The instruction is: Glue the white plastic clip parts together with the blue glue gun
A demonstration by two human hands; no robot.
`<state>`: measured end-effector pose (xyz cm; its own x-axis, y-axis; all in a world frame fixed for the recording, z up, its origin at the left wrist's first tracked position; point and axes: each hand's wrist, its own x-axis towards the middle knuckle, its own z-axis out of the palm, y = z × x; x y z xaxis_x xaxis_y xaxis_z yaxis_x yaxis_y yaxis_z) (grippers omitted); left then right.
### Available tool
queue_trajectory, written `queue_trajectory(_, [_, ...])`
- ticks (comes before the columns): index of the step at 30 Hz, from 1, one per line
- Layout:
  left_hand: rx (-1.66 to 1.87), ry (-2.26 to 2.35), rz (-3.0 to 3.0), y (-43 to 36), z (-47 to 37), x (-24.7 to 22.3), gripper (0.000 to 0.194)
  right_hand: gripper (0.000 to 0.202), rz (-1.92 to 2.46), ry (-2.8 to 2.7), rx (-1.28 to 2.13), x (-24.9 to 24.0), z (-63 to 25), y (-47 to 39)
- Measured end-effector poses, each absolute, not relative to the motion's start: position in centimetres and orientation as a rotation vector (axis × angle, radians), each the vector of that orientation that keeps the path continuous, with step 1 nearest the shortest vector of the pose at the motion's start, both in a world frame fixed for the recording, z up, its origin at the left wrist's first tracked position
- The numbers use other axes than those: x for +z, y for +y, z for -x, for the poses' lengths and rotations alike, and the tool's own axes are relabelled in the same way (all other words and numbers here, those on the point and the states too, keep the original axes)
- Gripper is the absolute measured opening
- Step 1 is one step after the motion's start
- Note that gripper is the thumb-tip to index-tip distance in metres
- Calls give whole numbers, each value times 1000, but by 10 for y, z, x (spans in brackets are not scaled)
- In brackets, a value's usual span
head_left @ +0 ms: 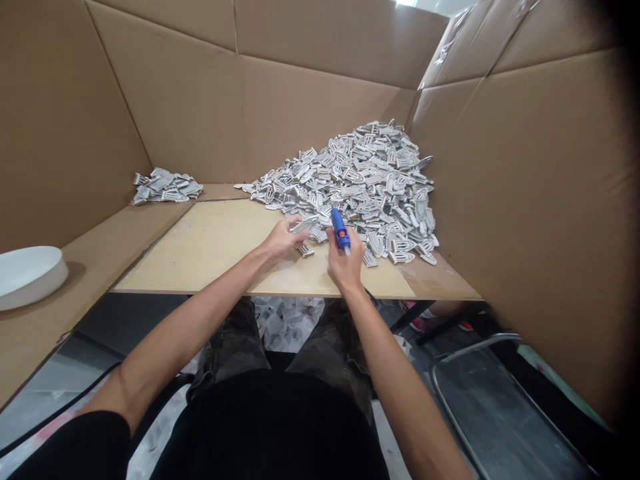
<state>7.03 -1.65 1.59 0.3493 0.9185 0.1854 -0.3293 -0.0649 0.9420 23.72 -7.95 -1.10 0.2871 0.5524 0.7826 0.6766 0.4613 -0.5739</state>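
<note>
Blue cylindrical tool (338,221): gripped, right hand (350,261). Flat grey piece (305,225): apparently pinched, left hand (281,241), steadiness wanted; grey slotted-piece heap (370,175) beyond fingertips.

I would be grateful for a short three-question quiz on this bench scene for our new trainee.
1. Multiple choice: What does the right hand hold?
A) a roll of tape
B) a blue tool
C) a pair of scissors

2. True or false: The white dish stands to the left of both the larger heap and the smaller heap of pale pieces.

3. Fill in the blank: As the person sees it, the larger heap lies to the ____ of the smaller heap.

Key: 1 B; 2 true; 3 right.
</note>
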Motion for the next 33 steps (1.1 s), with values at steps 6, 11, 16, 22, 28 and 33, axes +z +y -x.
queue_trajectory(6, [1011, 569, -1278, -19, -72, 18, 33, 39, 1242, -1354, -147, -8, -237, -82])
queue_trajectory(11, [890, 552, -1339, -20, -70, 13, 29, 36, 1253, -1326, -78, -5, -238, -86])
queue_trajectory(16, [771, 524, -1372, -18, -68, 9, 29, 36, 1227, -1339, 0, -6, -238, -86])
queue_trajectory(22, [867, 506, -1364, -24, -69, 11, 31, 32, 1201, -1371, 25, -10, -239, -83])
queue_trajectory(28, [962, 544, -1512, -24, -70, 9, 28, 33, 1163, -1401, 60, -11, -238, -82])
queue_trajectory(33, [924, 498, -1430, -22, -72, 12, 18, 37, 1155, -1315, 75, -15, -239, -77])
